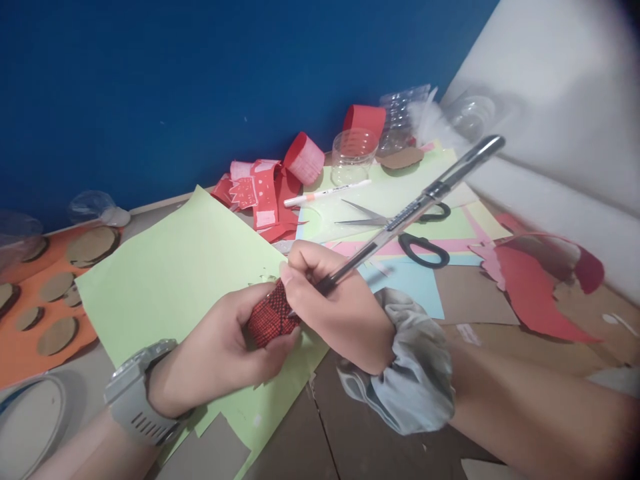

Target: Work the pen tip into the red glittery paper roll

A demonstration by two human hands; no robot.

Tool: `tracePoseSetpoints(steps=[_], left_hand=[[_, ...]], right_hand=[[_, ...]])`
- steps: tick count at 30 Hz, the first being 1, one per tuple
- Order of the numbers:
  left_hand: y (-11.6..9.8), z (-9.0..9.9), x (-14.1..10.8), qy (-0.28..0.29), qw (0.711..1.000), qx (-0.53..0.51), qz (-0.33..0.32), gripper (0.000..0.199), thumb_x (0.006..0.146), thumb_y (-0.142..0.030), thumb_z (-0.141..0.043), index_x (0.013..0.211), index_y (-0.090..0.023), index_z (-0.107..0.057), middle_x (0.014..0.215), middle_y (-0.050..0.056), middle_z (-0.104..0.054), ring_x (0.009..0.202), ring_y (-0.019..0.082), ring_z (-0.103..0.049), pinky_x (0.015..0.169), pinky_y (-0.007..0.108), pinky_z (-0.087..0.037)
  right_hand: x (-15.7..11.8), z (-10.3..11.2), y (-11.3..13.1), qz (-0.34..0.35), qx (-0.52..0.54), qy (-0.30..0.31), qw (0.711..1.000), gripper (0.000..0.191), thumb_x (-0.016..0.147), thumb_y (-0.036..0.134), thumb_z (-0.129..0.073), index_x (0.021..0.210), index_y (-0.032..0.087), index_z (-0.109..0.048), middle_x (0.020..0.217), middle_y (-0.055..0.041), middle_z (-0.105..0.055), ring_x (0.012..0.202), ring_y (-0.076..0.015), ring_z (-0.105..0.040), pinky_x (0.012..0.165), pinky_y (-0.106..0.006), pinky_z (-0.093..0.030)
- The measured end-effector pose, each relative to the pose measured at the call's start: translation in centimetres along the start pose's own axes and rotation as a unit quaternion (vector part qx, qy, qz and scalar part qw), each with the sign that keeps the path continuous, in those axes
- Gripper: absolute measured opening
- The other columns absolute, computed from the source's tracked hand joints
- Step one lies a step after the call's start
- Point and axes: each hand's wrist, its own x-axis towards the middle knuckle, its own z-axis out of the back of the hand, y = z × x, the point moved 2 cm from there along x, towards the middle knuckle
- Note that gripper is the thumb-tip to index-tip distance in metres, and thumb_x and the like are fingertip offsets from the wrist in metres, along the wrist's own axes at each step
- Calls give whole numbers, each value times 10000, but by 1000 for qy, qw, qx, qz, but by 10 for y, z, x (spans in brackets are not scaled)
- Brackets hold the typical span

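Note:
My left hand (225, 343), with a grey watch (143, 393) at the wrist, is closed around a small red piece (273, 319) covered in a black crosshatch; its full shape is hidden by my fingers. My right hand (340, 303) grips a clear-barrelled black pen (407, 215), its tip down at the red piece and its capped end slanting up to the right. A grey scrunchie (407, 363) circles my right wrist. Beneath both hands lies a light green sheet (165, 267).
Black-handled scissors (424, 250) lie partly open behind the pen, near a white marker (327, 193). Red paper scraps (265, 197), a clear plastic cup (354, 157) and red rings (304, 159) stand by the blue wall. Cardboard discs (57, 335) rest on orange paper at left.

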Motion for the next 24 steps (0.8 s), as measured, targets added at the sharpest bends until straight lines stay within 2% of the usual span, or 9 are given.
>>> tracePoseSetpoints(steps=[12,17,24], left_hand=[[-3,-2,0,-7,1000,0,-6,92,834,-75,-533,812,-158,-503,667,-56,-447,552,62,-376,472,131,-361],[-1,-1,0,-4,1000,-7,-6,105,833,-75,-538,805,-164,-490,669,-55,-455,546,61,-385,467,131,-357],[-3,-1,0,-16,1000,16,-2,116,815,-80,-548,774,-167,-484,666,-50,-459,552,71,-410,488,150,-373]], right_hand=[[0,1,-2,13,-11,-13,1000,313,887,187,-484,627,225,-313,586,68,-280,536,-94,-284,498,-260,-258],[1,2,-2,21,-16,-10,1000,313,865,131,-486,621,219,-312,589,67,-303,543,-88,-284,498,-254,-254],[1,2,-3,25,-21,-19,999,314,895,194,-478,629,215,-312,585,69,-279,543,-83,-279,495,-244,-255]])
